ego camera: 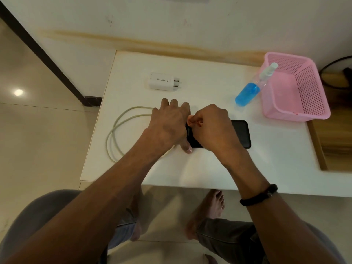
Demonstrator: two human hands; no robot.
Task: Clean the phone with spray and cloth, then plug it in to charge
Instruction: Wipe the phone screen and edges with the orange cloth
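A black phone (pixel 239 133) lies flat on the white table (pixel 209 168), screen up, its left part hidden under my hands. My left hand (pixel 169 122) rests on the phone's left end, thumb at its near edge. My right hand (pixel 211 126) is closed over a small pink cloth (pixel 192 121) pressed on the phone. A whitish cable (pixel 118 134) loops on the table to the left, partly under my left hand. A white charger adapter (pixel 162 81) lies farther back. A spray bottle (pixel 251 90) with blue liquid leans against the basket.
A pink plastic basket (pixel 304 88) stands at the table's right back. A wooden surface (pixel 335 134) adjoins on the right, with a dark cord (pixel 331 67) behind it. The wall is close behind. My legs and bare feet show below the table's near edge.
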